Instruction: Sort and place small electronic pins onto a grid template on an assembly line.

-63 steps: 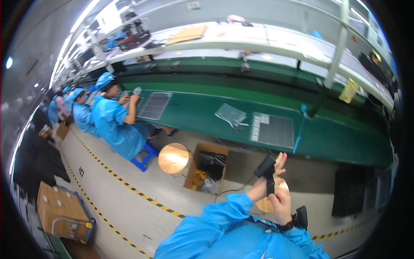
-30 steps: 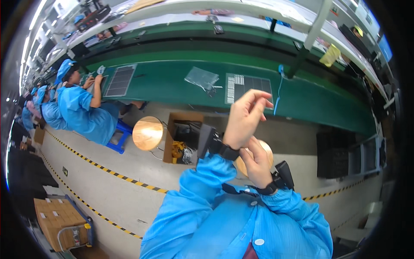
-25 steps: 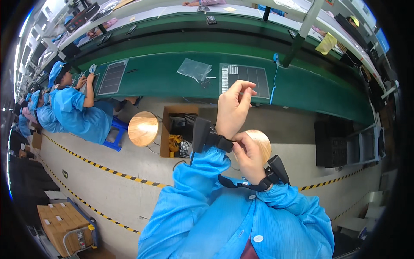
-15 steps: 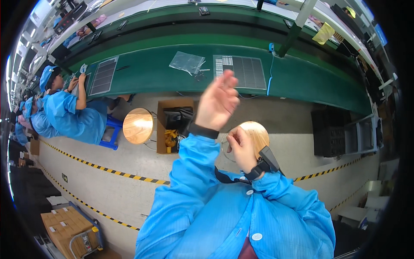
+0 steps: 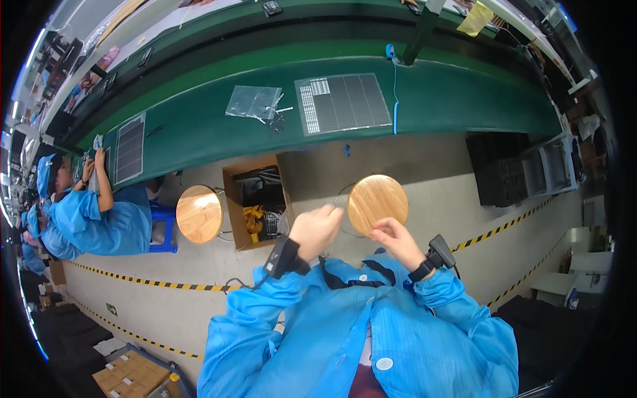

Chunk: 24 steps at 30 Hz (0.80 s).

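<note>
My left hand (image 5: 317,232) is in front of my chest, its fingers curled closed and nothing showing in them. A black box-shaped device (image 5: 284,257) with a cable is strapped to that wrist. To its right, my right hand (image 5: 398,240) has its fingers bent in toward the thumb, also with nothing visible in it. A black device (image 5: 440,251) sits on the right wrist. The two hands are apart from each other. Just beyond them stands a round wooden stool (image 5: 378,202), whose near edge lies behind my right fingertips.
A long green bench (image 5: 451,99) runs across ahead, bearing a dark gridded sheet (image 5: 348,103), a clear plastic bag (image 5: 253,101) and small loose parts. An open cardboard box (image 5: 232,205) and another stool (image 5: 200,213) stand left. A co-worker (image 5: 99,215) in blue sits far left.
My left hand has dropped from its raised, open pose and closed, turning over at the wrist. My right hand has shifted slightly right. The whole view has swung, so the bench appears farther left.
</note>
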{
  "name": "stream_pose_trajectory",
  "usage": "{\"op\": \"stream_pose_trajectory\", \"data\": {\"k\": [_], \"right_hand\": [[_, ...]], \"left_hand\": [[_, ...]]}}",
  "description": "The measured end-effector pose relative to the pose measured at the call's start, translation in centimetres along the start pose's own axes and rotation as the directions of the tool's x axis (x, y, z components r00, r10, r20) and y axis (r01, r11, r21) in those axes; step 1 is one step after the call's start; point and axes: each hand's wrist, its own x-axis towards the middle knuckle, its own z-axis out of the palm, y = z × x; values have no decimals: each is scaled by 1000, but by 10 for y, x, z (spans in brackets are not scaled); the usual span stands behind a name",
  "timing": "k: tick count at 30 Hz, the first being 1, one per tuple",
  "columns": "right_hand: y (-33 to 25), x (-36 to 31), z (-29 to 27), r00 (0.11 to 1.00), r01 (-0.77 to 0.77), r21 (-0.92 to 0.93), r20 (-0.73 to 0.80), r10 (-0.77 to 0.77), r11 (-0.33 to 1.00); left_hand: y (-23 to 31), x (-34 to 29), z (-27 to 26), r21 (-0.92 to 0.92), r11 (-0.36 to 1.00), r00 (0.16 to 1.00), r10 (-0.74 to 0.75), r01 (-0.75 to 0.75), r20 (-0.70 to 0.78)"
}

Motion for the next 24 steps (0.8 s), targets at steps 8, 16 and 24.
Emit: {"op": "stream_pose_trajectory", "data": {"k": [8, 16, 24], "right_hand": [[-95, -7, 10, 822, -59, 551, 500, -272, 832], [-85, -7, -71, 868, -135, 604, 454, -200, 786], [-42, 79, -94, 930, 46, 113, 359, -84, 993]], "left_hand": [[121, 120, -17, -125, 938, 852, 230, -322, -471], [183, 199, 28, -949, 300, 900, -434, 101, -42], [69, 160, 71, -205, 952, 919, -278, 225, -280]]}}
